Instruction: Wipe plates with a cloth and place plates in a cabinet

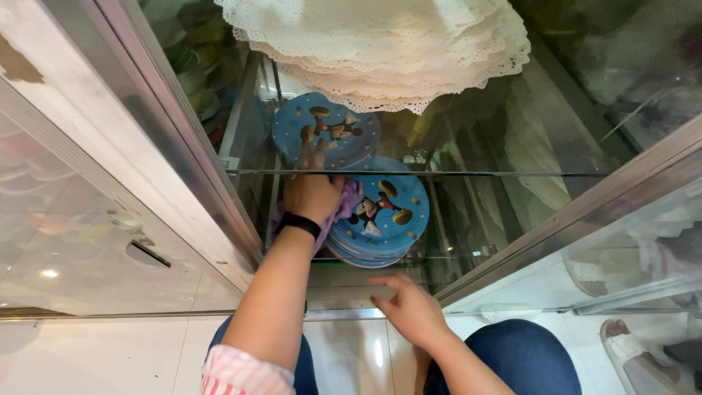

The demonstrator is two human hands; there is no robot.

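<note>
A: Knees in blue jeans (pixel 523 355) are sitting nearest the lens, with a striped pink-and-white sleeve (pixel 245 373) on the left forearm. What's the left hand doing?

B: Left hand (pixel 313 194) is reaching into the glass cabinet (pixel 183 157), fingers closing around a purple cloth (pixel 345 207). It's wearing a black wristband (pixel 297 223).

A: Where's the cloth sitting?

B: It's pressing against the left edge of a stack of blue cartoon paper plates (pixel 380 216), on the lower glass shelf (pixel 468 245). Hand is touching the stack too.

A: Right hand?

B: Right hand (pixel 406 307) is hanging lower, near the cabinet's front sill, fingers spreading wide, gripping nothing. It's well apart from the plates.

A: Anything else inside?

B: 1 more blue plate shape (pixel 325 132) is showing above the first stack, behind the glass; can't tell if it's a 2nd stack or a reflection. White lace-edged doilies (pixel 380 47) are piling up at the top, overhanging it.

A: Surroundings?

B: White tiled floor (pixel 102 351) is running under the knees. Metal sliding-door frame (pixel 146 139) is slanting along the left. A sandalled foot (pixel 632 351) is showing at the bottom right corner.
</note>
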